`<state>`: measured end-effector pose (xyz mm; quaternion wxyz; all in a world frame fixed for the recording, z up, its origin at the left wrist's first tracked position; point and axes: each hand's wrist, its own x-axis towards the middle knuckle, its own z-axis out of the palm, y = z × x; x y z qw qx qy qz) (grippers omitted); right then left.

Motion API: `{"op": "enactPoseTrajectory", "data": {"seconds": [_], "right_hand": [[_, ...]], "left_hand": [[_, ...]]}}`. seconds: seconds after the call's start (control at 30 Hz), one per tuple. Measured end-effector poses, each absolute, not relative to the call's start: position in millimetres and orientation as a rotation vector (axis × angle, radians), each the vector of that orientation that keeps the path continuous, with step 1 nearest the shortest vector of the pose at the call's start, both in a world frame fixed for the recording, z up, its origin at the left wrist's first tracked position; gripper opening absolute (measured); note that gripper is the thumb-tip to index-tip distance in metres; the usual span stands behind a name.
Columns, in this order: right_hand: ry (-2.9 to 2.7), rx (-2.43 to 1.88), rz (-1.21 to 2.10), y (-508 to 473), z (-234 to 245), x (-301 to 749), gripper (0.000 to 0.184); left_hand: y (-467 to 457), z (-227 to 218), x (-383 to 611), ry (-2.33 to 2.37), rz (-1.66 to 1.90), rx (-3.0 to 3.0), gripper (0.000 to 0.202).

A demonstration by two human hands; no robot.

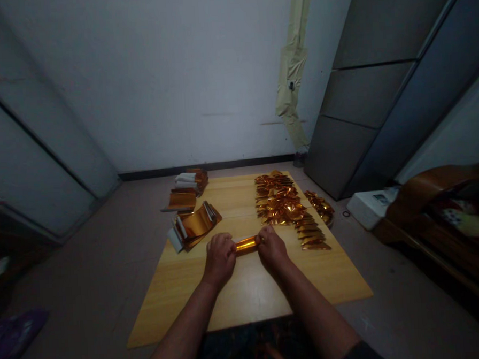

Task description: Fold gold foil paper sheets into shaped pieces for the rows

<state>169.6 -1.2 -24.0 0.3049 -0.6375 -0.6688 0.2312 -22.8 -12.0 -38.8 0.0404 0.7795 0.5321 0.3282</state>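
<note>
Between my two hands, just above the wooden board, is a sheet of shiny gold foil paper (247,246) curled into a narrow roll. My left hand (220,260) is closed on its left end, and my right hand (272,248) pinches the right end. Left of my left hand lies a curved stack of gold foil sheets (197,223) with pale backs. Farther back on the left sit more foil sheets (181,199). To the right of my right hand, folded gold foil pieces (278,199) are piled in overlapping rows, and one row (310,233) runs toward me.
The wooden board (246,299) rests on the floor, its far edge near the white wall (186,86). More folded foil (320,206) lies beyond the board's right edge. A grey cabinet (351,104), a white box (369,207) and carved wooden furniture (437,201) stand at right. A purple bag (15,338) is at lower left.
</note>
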Motion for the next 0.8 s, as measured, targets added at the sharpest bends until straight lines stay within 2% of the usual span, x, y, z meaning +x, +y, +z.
{"op": "enactPoseTrajectory", "data": {"seconds": [0.2, 0.33, 0.43, 0.53, 0.67, 0.8], "right_hand": [[-1.907, -1.674, 0.515, -5.6, -23.3, 171.4, 0.013], [-1.918, -1.656, 0.573, -8.4, -19.5, 173.7, 0.003], [-1.899, -1.655, 0.587, -7.8, -19.7, 175.5, 0.011], [-1.896, -1.624, 0.565, -6.7, -21.1, 177.2, 0.009], [-1.868, -1.657, 0.583, -7.3, -18.6, 178.1, 0.014], [-1.805, -1.697, 0.620, -9.5, -13.8, 177.3, 0.027]], "left_hand": [[-12.5, -36.7, -20.8, 1.637, 0.960, 2.345, 0.009], [-11.1, -34.4, -20.5, 1.657, 0.895, 2.291, 0.020], [-9.1, -37.0, -20.7, 1.662, 0.865, 2.302, 0.011], [-8.0, -39.9, -20.8, 1.662, 0.854, 2.305, 0.004], [-7.4, -40.7, -21.1, 1.691, 0.867, 2.264, 0.011], [-6.9, -40.5, -21.1, 1.729, 0.878, 2.202, 0.021]]}}
